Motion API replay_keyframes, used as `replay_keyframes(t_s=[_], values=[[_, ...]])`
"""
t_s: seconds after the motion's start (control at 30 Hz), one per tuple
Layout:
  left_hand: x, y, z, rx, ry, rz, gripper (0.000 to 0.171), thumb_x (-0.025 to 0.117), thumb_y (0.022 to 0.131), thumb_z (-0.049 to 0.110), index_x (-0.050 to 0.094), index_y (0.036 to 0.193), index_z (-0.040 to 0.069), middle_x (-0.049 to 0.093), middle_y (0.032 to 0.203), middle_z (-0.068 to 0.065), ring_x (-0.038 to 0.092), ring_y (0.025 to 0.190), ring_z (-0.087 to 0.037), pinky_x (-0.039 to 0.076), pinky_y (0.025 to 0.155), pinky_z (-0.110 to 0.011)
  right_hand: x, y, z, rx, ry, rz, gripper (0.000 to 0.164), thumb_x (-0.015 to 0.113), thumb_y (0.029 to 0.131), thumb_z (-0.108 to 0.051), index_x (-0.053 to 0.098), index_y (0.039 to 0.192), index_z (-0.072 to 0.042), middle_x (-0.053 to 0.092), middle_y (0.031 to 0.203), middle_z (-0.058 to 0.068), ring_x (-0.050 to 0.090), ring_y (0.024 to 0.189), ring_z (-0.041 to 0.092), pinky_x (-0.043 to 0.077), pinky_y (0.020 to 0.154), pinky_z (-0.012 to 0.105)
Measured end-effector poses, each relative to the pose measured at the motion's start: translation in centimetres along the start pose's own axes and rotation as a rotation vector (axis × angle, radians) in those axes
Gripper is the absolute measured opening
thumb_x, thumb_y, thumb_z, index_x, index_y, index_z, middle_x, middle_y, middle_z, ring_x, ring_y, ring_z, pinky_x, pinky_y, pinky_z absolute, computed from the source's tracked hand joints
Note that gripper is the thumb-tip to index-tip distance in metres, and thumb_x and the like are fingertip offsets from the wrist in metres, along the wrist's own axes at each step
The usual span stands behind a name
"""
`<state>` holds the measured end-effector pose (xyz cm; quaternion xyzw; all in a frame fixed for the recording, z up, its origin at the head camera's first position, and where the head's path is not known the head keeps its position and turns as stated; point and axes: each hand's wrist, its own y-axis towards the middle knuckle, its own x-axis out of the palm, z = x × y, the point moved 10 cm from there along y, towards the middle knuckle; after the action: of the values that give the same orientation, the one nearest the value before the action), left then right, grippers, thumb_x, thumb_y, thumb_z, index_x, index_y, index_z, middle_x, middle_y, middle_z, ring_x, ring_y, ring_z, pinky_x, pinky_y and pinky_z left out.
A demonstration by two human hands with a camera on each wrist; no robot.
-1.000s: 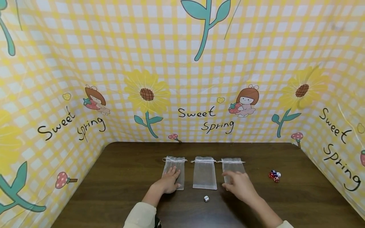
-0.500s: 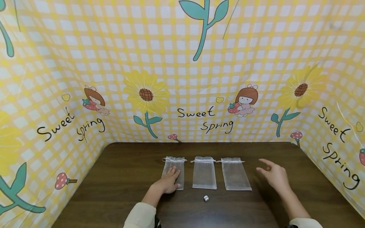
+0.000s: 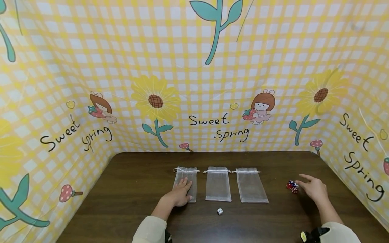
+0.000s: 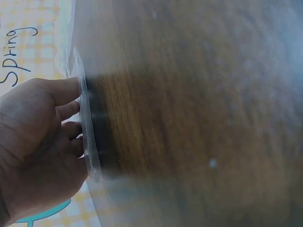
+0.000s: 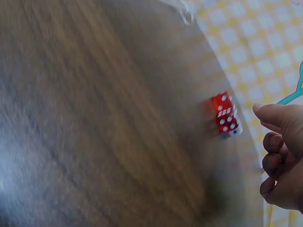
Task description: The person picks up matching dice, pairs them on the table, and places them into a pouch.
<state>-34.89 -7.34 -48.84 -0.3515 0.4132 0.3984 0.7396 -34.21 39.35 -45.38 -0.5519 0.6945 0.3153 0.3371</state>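
Observation:
Three sheer white drawstring pouches lie flat in a row on the table. My left hand [image 3: 179, 194] rests with spread fingers on the left pouch [image 3: 185, 172], covering its middle. The middle pouch [image 3: 218, 185] and the right pouch [image 3: 251, 186] are untouched, their white cords at the far end. A white die [image 3: 219, 211] sits in front of the middle pouch. Beside a small cluster of dice [image 3: 291, 185] is my right hand [image 3: 316, 189], thumb and forefinger apart with nothing between them. In the right wrist view, red dice [image 5: 225, 113] show white pips.
The dark brown wooden table [image 3: 136, 209] has a rounded far corner at the left. A yellow-and-white checked cloth [image 3: 194, 84] with flower prints stands behind it and along both sides.
My right hand has moved rightward from over the right pouch, past the dice cluster, to that cluster's right side. The right pouch is now uncovered. My left hand has stayed in place.

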Motion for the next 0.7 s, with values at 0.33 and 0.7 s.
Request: replay_keyframes(t_s=[0.33,0.7], values=[[0.3,0.2,-0.3,0.002,0.012,0.002,0.059,0.054,0.093,0.022,0.031,0.141,-0.002,0.015,0.148,-0.024,0.010,0.136,-0.038,0.014,0.108,-0.051,1.2,-0.2,1.5,0.026,-0.047,-0.009,0.040,0.056,0.089,-0.025,0.058,0.118,0.002,0.055,0.113,0.031,0.040,0.104,0.058,0.036,0.079,0.060],[0.1,0.2,-0.3,-0.003,0.012,0.005,0.059,0.055,0.092,0.022,0.031,0.141,-0.002,0.016,0.148,-0.024,0.011,0.136,-0.038,0.013,0.108,-0.051,0.0,-0.6,1.9,0.065,-0.032,0.102,0.036,0.058,0.088,-0.028,0.063,0.109,0.001,0.055,0.112,0.031,0.045,0.098,0.056,0.037,0.075,0.056]])
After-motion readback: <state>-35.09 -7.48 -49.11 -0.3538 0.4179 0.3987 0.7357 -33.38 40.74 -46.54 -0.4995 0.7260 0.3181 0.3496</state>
